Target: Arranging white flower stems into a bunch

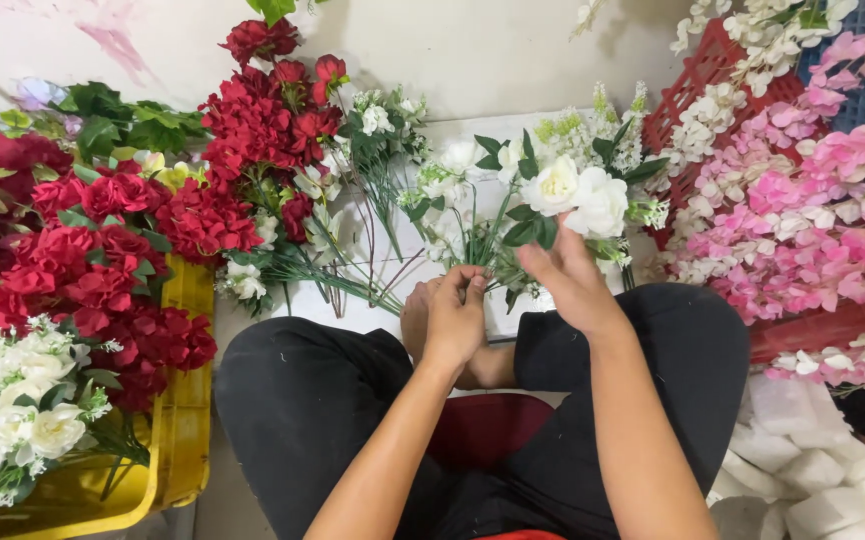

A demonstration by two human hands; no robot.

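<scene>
- The left hand has its fingers pinched narrow around the green stems of a white flower bunch, low on the stems, just above the person's knees.
- The right hand reaches up into the same bunch just beside the left; its fingers lie against the stems and leaves under the white blooms, though whether they grip cannot be told.
- The bunch stands roughly upright between the two hands, its white roses and green leaves in front of a white board on the floor.
- More white and red sprays lie on that board to the left.
- A yellow crate at the left holds red and white flowers.
- Pink blossom branches fill the right side beside a red crate.
- White foam blocks sit at the lower right.
</scene>
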